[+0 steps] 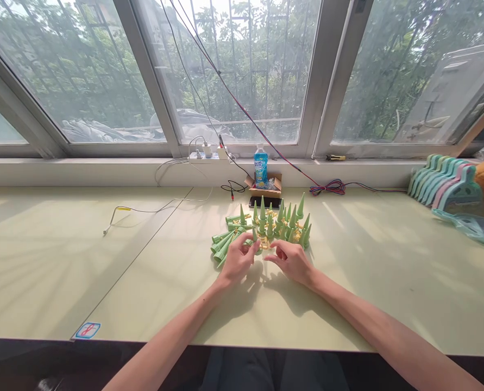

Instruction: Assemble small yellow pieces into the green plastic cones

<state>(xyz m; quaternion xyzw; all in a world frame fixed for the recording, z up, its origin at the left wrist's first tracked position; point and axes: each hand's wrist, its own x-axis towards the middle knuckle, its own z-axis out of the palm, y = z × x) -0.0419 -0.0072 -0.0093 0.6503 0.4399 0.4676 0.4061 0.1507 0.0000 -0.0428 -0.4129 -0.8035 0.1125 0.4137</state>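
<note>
My left hand holds a green cone piece upright between thumb and fingers. To its right, my right hand has its thumb and index finger apart, and nothing shows between them. Small yellow pieces lie just beyond the gap between both hands. Behind the hands stand several pointed green cones, with more yellow pieces among them. Several long green parts lie in a fanned pile left of my left hand.
A phone lies behind the cones, before a cardboard box and a blue bottle. Coiled cables sit near the window ledge. A bent metal tool lies left. Pastel plastic items stand at the right.
</note>
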